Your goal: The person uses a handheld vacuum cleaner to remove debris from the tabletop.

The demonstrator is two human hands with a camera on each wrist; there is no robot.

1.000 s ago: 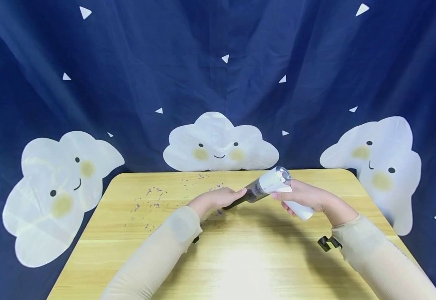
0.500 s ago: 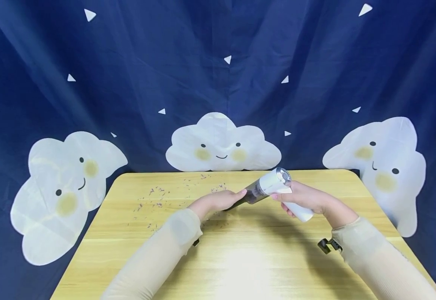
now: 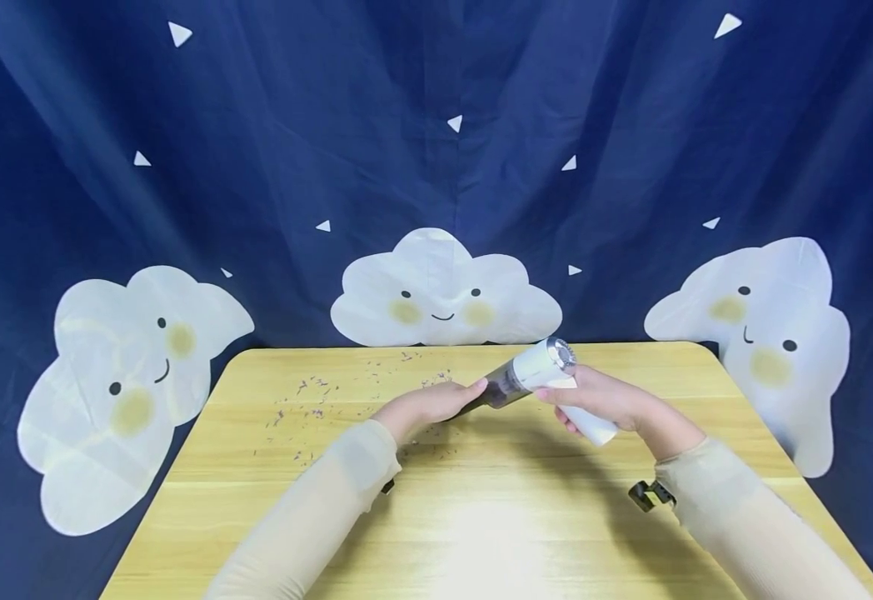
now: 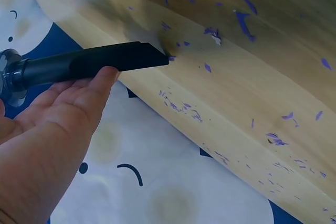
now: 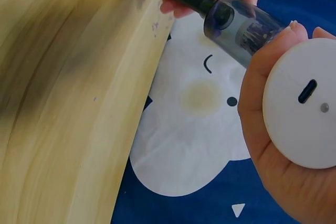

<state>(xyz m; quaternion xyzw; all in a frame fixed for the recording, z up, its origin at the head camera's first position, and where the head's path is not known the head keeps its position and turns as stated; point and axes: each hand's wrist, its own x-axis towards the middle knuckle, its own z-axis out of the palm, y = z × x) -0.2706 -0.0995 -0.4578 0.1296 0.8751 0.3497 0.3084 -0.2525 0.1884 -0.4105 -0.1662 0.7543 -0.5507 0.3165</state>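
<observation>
A handheld vacuum cleaner (image 3: pixel 541 367) slants down to the left, with a white body, a see-through dust cup (image 5: pixel 244 30) and a black flat nozzle (image 4: pixel 100 61). My right hand (image 3: pixel 601 396) grips its white handle (image 3: pixel 590 423), fingers wrapped round it. At the nozzle is my left hand (image 3: pixel 432 402): straight fingers (image 4: pixel 94 90) touch its side and the thumb lies by the dust cup. The slanted nozzle tip points at the tabletop, right at a purple scrap. Purple paper scraps (image 4: pixel 244 22) are scattered over the left and back of the table. Bits show inside the cup.
The wooden table (image 3: pixel 294 517) has its back edge against a dark blue curtain (image 3: pixel 436 67) printed with white clouds (image 3: pixel 444 283) and triangles. Black clips (image 3: pixel 650 494) sit at the wrists, over cream sleeves. More scraps (image 4: pixel 181 106) lie near the table's back edge.
The vacuum and both hands have shifted slightly left across the table. Purple scraps seen close to the nozzle tip a second ago no longer show there. Both hands keep their places on the vacuum.
</observation>
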